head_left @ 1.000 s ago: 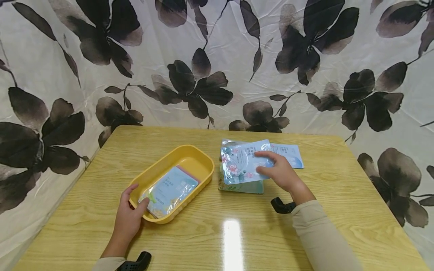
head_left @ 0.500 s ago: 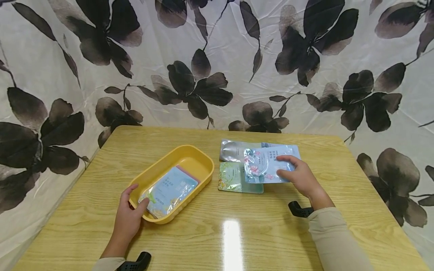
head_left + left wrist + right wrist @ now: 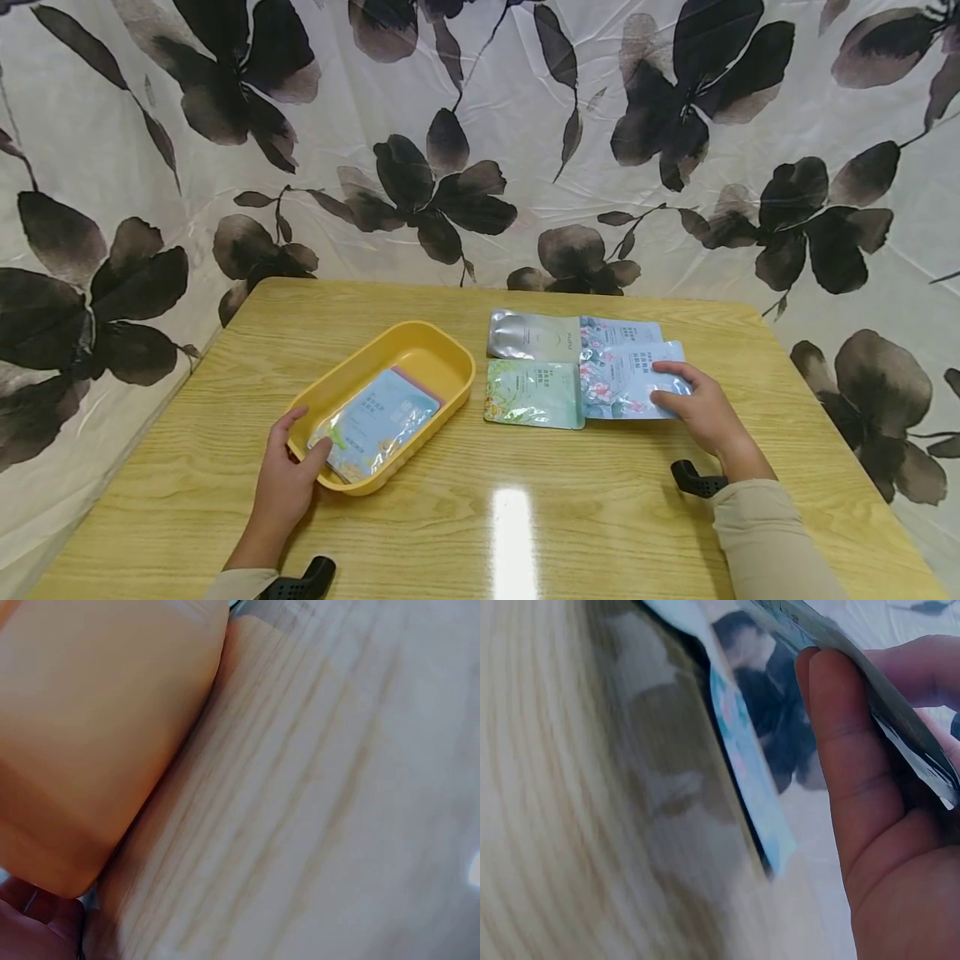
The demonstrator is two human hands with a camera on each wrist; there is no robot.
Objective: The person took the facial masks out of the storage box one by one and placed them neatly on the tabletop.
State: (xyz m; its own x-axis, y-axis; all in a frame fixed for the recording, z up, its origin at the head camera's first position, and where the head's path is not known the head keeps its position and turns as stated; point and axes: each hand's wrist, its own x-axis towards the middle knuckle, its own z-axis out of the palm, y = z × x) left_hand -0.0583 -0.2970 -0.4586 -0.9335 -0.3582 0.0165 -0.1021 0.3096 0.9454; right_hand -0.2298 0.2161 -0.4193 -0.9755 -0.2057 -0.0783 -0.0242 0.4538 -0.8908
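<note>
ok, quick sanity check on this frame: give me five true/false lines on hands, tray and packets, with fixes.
1. The left hand grips the tray. True.
2. The right hand pinches a blue packet. True.
3. The silver packet lies farther back than the green packet. True.
4. The green packet is in the tray. False: it lies on the table.
5. All packets are outside the tray. False: a pale-blue packet lies in it.
</note>
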